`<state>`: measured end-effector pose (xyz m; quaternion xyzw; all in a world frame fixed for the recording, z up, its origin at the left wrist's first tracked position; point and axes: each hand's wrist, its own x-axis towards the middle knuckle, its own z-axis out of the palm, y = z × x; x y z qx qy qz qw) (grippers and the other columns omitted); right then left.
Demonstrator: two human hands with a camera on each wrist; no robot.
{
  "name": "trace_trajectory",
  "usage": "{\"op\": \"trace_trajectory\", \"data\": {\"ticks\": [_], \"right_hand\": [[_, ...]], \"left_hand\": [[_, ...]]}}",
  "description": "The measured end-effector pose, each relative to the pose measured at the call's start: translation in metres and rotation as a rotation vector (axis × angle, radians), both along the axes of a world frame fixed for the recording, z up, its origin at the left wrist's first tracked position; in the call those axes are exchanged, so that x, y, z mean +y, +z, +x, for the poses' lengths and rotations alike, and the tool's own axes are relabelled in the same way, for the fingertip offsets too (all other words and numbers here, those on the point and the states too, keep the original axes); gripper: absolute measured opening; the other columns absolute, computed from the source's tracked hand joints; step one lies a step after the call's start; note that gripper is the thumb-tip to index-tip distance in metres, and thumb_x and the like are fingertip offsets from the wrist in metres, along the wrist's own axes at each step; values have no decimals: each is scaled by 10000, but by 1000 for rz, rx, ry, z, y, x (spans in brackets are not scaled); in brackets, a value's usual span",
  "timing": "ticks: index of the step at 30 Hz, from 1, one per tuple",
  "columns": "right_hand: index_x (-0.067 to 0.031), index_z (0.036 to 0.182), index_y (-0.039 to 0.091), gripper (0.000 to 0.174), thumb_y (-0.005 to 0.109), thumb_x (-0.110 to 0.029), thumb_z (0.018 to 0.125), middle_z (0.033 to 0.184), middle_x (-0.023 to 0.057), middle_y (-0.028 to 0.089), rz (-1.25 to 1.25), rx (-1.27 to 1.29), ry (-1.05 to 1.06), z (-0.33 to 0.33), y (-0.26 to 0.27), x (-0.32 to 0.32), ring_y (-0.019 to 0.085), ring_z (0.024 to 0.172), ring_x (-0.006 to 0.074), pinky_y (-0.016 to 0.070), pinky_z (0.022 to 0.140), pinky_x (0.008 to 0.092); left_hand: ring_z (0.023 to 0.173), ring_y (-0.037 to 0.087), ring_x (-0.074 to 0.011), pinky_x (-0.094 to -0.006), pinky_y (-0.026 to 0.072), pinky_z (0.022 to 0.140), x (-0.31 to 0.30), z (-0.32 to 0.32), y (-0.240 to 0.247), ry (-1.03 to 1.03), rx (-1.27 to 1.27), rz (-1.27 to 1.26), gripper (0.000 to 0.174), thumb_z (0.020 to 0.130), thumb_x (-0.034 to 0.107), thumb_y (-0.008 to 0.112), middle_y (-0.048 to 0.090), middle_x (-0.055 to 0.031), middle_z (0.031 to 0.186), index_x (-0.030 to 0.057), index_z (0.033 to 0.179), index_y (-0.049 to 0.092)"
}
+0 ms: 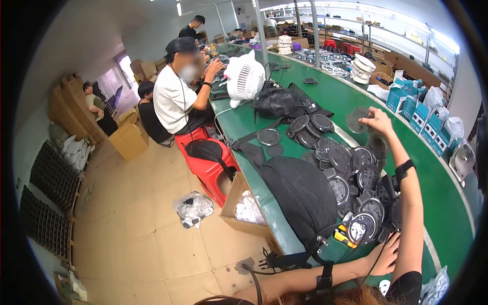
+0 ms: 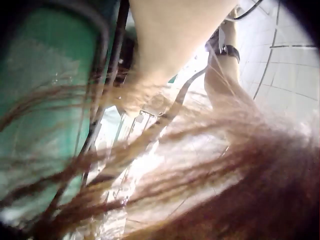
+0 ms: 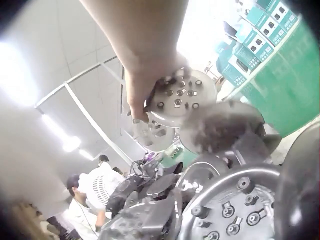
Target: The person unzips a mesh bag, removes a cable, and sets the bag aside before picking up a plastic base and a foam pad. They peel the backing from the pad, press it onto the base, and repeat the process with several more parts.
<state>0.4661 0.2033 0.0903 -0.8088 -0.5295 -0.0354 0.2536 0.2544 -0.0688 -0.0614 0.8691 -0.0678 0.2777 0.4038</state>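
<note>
My right hand [image 1: 378,122] is raised over the far end of a pile of round black plastic bases [image 1: 368,175]. Its fingers grip a round base [image 1: 358,121] by the edge, blurred in the head view. From the right wrist, the gripped base [image 3: 187,95] shows posts and screw holes on its face, and another base [image 3: 212,127] overlaps it. My left hand [image 1: 386,254] lies low at the near end of the pile, fingers stretched forward beside the bases. Hair and the forearm hide most of the left wrist view.
A black mesh bag [image 1: 300,195] lies left of the pile, near a yellow tool [image 1: 345,236]. Teal boxes [image 1: 419,114] line the right side. A white fan [image 1: 245,76] stands before a seated person [image 1: 175,96]. An open carton [image 1: 246,206] and red stool [image 1: 206,157] flank the table.
</note>
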Motion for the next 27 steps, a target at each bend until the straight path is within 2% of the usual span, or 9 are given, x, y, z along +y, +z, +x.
{"op": "trace_trajectory", "data": {"ticks": [3,5,11,12,14,15,18,22,27], "right_hand": [[9,839,597,449,675,-398,667,841,170,639,111,83,35,-9,30,-32,622,779,260,471,700,362],[21,851,601,394,670,-334,695,757,129,631,161,200,48,-35,50,-63,606,664,183,469,628,316],[-32,1201,547,517,636,-254,744,1072,85,614,-67,556,296,-105,43,-163,545,1003,178,412,885,299],[-40,961,637,287,668,-225,743,736,-45,547,47,539,297,-124,29,-176,481,680,65,387,612,224],[-45,890,605,336,690,-341,755,737,-20,538,-101,440,227,-133,1,-198,464,650,72,372,549,246],[-41,811,569,478,696,-492,717,755,60,562,-201,147,131,-141,0,-209,535,722,153,430,593,290],[-32,916,528,564,664,-546,728,813,109,570,-26,122,-73,-154,-10,-242,542,798,175,443,697,305],[-35,936,556,470,580,-490,823,864,82,585,261,320,-210,-136,-2,-276,532,819,166,425,766,280],[-24,926,552,418,547,-438,867,776,32,559,420,376,-412,-124,-3,-333,504,741,106,411,678,252]], "left_hand": [[1257,244,-473,-545,124,1064,5,-5,5,-24,63,129,460,760,306,560,283,-329,1334,-35,1067,552],[1264,245,-457,-534,159,1059,2,-5,3,40,35,176,426,765,317,549,331,-309,1309,-35,1004,573],[1270,240,-456,-556,156,1058,6,0,-3,47,2,195,417,729,330,581,329,-300,1313,9,995,598],[1270,243,-458,-559,161,1056,2,1,-9,80,-30,238,418,720,333,588,335,-301,1309,14,991,602],[1237,296,-444,-554,197,1039,11,-13,24,57,86,351,389,720,336,589,385,-280,1263,39,968,627],[1218,318,-431,-552,231,1016,9,-6,23,47,128,399,415,733,345,584,408,-250,1241,74,1047,596],[1223,326,-397,-548,256,999,10,-1,6,11,-123,353,397,826,330,521,431,-228,1225,76,1132,514],[1155,419,-441,-507,352,961,15,-7,22,-217,-224,-79,330,832,185,581,426,-255,1249,29,1115,513],[1134,484,-335,-416,419,927,1,-17,50,-309,-6,-761,616,809,209,659,442,-252,1238,9,1281,317]]}}
